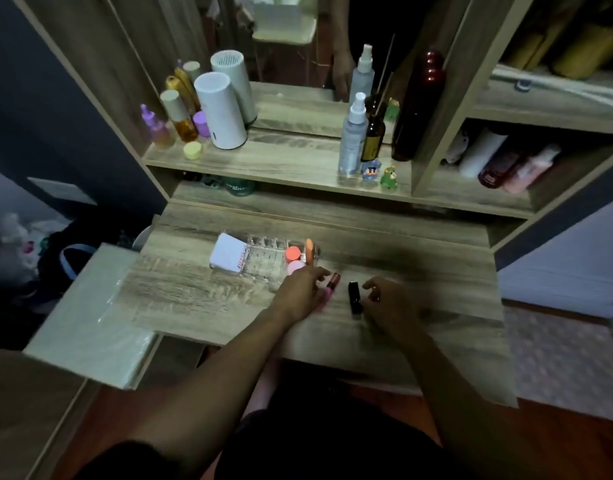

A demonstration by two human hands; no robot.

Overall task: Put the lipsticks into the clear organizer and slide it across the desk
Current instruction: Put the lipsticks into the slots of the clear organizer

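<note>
Pink lipstick [331,288] sits clamped in the left hand [303,292] at the organizer's [263,261] five o'clock; right hand [389,299], fingers apart, nears the black lipstick [355,296].

Both bare forearms reach toward twelve o'clock, converging. The left hand [303,292] lies palm down, fingers loosely curled, thumb side toward three o'clock. The right hand [389,299] sits just beside it at three o'clock, fingers bent inward, grasping nothing clearly.
</note>
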